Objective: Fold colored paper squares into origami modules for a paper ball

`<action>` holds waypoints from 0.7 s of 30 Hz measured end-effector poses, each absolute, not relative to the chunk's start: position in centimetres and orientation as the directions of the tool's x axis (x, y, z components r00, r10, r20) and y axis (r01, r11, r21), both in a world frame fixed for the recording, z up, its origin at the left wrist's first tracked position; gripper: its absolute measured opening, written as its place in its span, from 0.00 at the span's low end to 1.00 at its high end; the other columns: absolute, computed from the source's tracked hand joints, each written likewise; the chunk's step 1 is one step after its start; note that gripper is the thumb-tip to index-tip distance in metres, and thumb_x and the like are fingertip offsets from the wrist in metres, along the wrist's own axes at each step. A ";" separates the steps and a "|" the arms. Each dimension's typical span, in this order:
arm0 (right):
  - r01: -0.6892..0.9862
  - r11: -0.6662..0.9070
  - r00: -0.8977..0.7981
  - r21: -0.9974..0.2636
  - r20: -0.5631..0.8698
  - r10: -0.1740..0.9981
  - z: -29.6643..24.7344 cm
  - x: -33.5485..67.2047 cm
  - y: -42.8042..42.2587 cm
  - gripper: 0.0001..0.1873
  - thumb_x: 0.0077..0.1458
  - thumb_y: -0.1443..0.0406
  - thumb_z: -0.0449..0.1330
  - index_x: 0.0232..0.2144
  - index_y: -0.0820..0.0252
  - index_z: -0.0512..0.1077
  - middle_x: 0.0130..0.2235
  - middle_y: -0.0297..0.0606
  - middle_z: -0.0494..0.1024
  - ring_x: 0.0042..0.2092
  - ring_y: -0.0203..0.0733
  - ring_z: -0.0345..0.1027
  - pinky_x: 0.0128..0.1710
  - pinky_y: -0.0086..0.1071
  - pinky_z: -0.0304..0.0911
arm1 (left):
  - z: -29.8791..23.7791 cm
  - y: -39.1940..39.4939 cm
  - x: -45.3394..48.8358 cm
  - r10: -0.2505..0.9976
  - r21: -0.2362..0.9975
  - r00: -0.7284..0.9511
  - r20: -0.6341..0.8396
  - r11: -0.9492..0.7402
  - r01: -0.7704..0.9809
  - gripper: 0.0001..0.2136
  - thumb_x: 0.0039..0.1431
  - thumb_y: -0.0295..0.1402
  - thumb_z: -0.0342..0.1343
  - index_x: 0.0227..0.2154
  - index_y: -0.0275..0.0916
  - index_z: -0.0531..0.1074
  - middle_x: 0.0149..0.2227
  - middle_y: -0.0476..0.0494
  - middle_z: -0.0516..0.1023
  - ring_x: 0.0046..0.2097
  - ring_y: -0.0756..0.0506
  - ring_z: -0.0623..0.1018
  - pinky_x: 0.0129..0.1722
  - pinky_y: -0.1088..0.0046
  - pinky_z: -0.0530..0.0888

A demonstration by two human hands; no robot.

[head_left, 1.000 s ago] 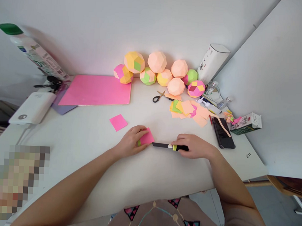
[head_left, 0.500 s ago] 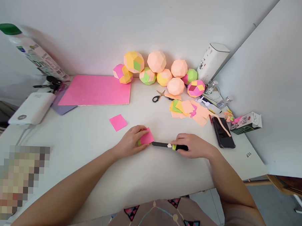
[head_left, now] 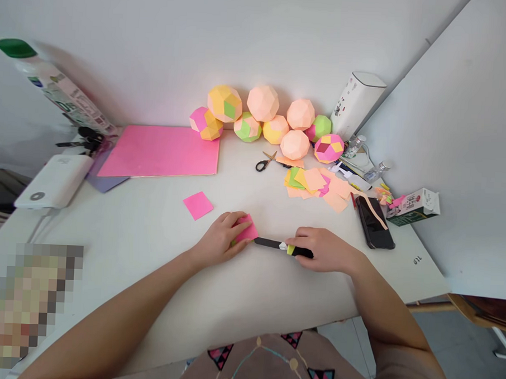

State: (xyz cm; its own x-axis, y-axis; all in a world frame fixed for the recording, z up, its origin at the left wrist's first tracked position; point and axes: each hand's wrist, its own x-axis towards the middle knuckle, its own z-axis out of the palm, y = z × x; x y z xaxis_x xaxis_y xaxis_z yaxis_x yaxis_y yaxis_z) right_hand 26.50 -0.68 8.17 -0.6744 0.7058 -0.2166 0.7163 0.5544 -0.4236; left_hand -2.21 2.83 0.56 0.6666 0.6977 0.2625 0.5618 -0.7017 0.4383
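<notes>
My left hand (head_left: 222, 238) is closed on a small pink square of paper (head_left: 248, 229), fingers on top of it and thumb along the lower edge. A bit of green shows beneath that paper. My right hand (head_left: 323, 249) grips the dark and yellow-green handle of a utility knife (head_left: 271, 244). Its long black blade lies low over the white table, pointing left, with the tip at the lower right corner of the pink paper. Another pink paper square (head_left: 198, 205) rests on the table, beyond my left hand.
Several folded paper balls (head_left: 263, 103) line the wall. Scissors (head_left: 266, 162) and a pile of coloured paper pieces (head_left: 314, 182) lie before them. A phone (head_left: 375, 223) and a carton (head_left: 415, 206) are at right; a pink board (head_left: 162, 152) and white box (head_left: 54, 181) at left.
My right hand has shifted very slightly toward me, tilting the knife a little. My left hand and the pink paper stay almost in place.
</notes>
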 end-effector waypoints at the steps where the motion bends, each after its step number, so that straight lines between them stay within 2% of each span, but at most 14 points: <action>1: 0.719 0.555 -0.674 -0.418 -0.221 0.705 8.2 26.4 -0.8 0.22 0.53 0.68 0.55 0.50 0.57 0.71 0.37 0.40 0.73 0.36 0.41 0.68 0.34 0.31 0.62 | 0.6 2.8 -2.1 0.688 0.428 0.676 0.263 -0.712 0.557 0.15 0.63 0.35 0.47 0.50 0.39 0.66 0.52 0.35 0.66 0.48 0.40 0.70 0.49 0.57 0.69; 4: 0.727 0.560 -0.671 -0.397 -0.236 0.703 8.3 25.9 -1.2 0.21 0.53 0.68 0.55 0.50 0.58 0.71 0.37 0.41 0.72 0.35 0.41 0.68 0.33 0.31 0.61 | 0.7 2.8 -1.9 0.673 0.412 0.685 0.280 -0.729 0.547 0.13 0.63 0.32 0.45 0.48 0.39 0.67 0.52 0.35 0.67 0.46 0.41 0.70 0.47 0.58 0.69; 11: 0.773 0.541 -0.629 -0.331 -0.286 0.723 8.3 24.5 -1.9 0.20 0.53 0.68 0.55 0.49 0.61 0.71 0.36 0.42 0.72 0.34 0.41 0.67 0.32 0.31 0.60 | 0.7 2.6 -1.7 0.664 0.379 0.683 0.304 -0.742 0.552 0.14 0.62 0.32 0.46 0.49 0.38 0.67 0.53 0.33 0.69 0.46 0.39 0.71 0.47 0.55 0.70; 21: 0.809 0.516 -0.586 -0.280 -0.332 0.739 7.6 23.6 -2.3 0.21 0.56 0.66 0.55 0.52 0.63 0.68 0.39 0.45 0.72 0.38 0.44 0.68 0.35 0.33 0.62 | 0.6 2.4 -1.6 0.681 0.355 0.669 0.298 -0.729 0.585 0.08 0.61 0.31 0.49 0.40 0.38 0.70 0.53 0.34 0.69 0.45 0.39 0.71 0.45 0.55 0.71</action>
